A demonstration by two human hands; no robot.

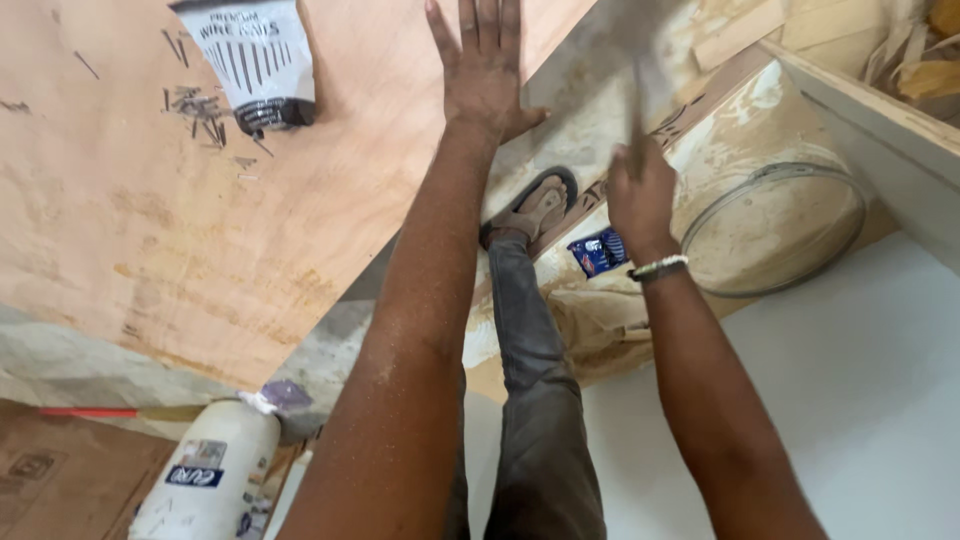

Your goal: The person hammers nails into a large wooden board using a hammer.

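Note:
My left hand (484,70) lies flat with fingers spread on a brown plywood sheet (150,200), right at the sheet's edge. My right hand (640,195) is closed around the handle of a hammer (635,80), which is blurred with motion above a pale board (570,130) next to the plywood. A bracelet sits on my right wrist. My leg in grey trousers and a sandalled foot (535,210) rest under the arms.
A torn packet of wire nails (255,60) with loose nails (200,110) lies on the plywood. A white glue bottle (205,475) stands at lower left. A round clear lid (775,230), a blue wrapper (598,250) and a white panel (850,400) are on the right.

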